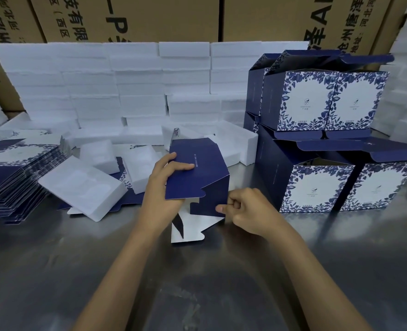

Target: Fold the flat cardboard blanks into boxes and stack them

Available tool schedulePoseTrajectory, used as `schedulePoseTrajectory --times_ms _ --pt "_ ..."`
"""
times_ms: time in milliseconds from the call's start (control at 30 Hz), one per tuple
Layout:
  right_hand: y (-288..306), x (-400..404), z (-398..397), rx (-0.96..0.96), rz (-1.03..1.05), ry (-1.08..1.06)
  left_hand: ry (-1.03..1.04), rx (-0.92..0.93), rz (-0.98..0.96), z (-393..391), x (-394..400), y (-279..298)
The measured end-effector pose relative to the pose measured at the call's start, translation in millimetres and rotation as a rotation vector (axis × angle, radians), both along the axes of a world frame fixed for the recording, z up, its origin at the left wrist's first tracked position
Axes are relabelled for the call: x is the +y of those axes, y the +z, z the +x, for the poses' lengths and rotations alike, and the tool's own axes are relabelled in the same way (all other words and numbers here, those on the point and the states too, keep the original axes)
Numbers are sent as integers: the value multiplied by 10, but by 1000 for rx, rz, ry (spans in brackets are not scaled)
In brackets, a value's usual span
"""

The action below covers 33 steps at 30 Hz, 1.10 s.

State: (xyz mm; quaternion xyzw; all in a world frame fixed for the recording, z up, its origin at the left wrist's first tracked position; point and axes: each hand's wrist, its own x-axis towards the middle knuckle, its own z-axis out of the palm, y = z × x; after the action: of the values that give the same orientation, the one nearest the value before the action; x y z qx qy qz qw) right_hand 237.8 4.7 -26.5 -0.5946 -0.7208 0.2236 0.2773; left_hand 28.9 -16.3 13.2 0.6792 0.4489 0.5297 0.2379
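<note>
The half-formed box stands on the desk at centre, its open bottom facing the person, flaps hanging loose. The left hand grips its left wall, thumb on top, fingers underneath. The right hand pinches the lower right corner, and is the nearer to the white flap lying below. Blanks lie left, finished boxes right.

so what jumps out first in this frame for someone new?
Dead centre, the left hand and right hand grip a half-folded navy box over the metal table, its bottom flaps still open. To the right stands a two-tier stack of finished blue floral boxes. A pile of flat blanks sits at the left edge, with a wall of white foam blocks behind.
</note>
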Motion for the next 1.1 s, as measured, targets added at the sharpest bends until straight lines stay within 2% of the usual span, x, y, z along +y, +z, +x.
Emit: schedulePoseTrajectory --times_ms 100,267,367,533,667,833,967,1100 --pt "34 -27 -16 10 -10 4 8 5 -1 7 11 -16" --pt "96 -44 -19 82 131 -20 5 -4 -12 -5 21 -35" --pt "116 -65 -21 96 124 -15 -8 -5 -28 3 11 -25" --pt "208 -77 -26 232 234 -35 -27 22 -33 5 1 -12" --pt "277 -118 12 240 188 -40 -57 30 -61 0 8 -6" --pt "419 -170 -91 569 255 -88 -107 73 -126 -29 55 -13" --pt "347 -197 -162 502 119 77 -146 182 -170 -82 66 -7" --pt "323 -195 -168 495 153 79 -251 303 -260 -206 62 11"
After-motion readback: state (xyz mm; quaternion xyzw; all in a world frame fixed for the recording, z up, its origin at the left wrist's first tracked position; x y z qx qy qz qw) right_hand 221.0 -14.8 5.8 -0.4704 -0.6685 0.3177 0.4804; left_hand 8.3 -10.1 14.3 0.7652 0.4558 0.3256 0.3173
